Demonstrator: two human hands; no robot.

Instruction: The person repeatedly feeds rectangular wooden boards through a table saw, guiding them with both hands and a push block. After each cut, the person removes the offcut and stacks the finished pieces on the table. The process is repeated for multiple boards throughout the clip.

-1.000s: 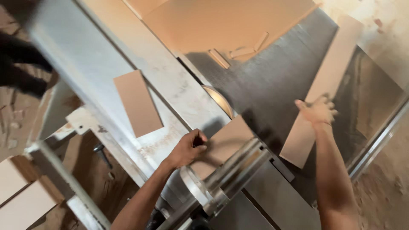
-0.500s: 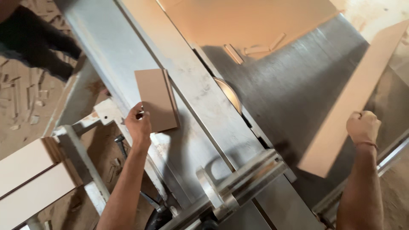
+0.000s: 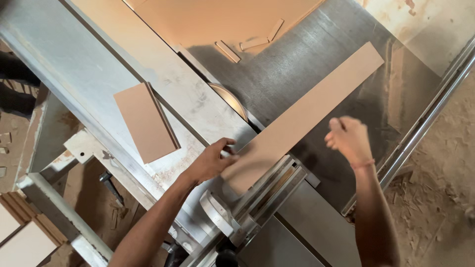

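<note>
Long narrow tan fibreboard strip (image 3: 297,116) lies flat and diagonal on the grey steel saw counter (image 3: 321,64), near end beside the round saw blade (image 3: 228,100) set in its slot, far end out toward the upper right. Left hand (image 3: 210,160) rests on the near end of the strip, fingers curled over its edge and closed on it, thumb side toward the blade. Right hand (image 3: 349,138) hovers above the counter just right of the strip, blurred, fingers loosely spread, holding nothing. My read on handling: the strip is stiff, light for its length, smooth-faced so it slides easily on steel; it looks thin, so it could flex or whip if lifted by one end only. Edges and corners likely chip if knocked. Best hold is two points, one grip at the near end, the other flat on the middle, both well clear of the blade line. A shorter rectangular tan board offcut (image 3: 146,121) sits on the pale metal sliding carriage (image 3: 74,59) to the left, apart from both hands. Small wood slivers (image 3: 250,42) lie at the far side of the counter, sawdust on the floor (image 3: 435,198) to the right.
</note>
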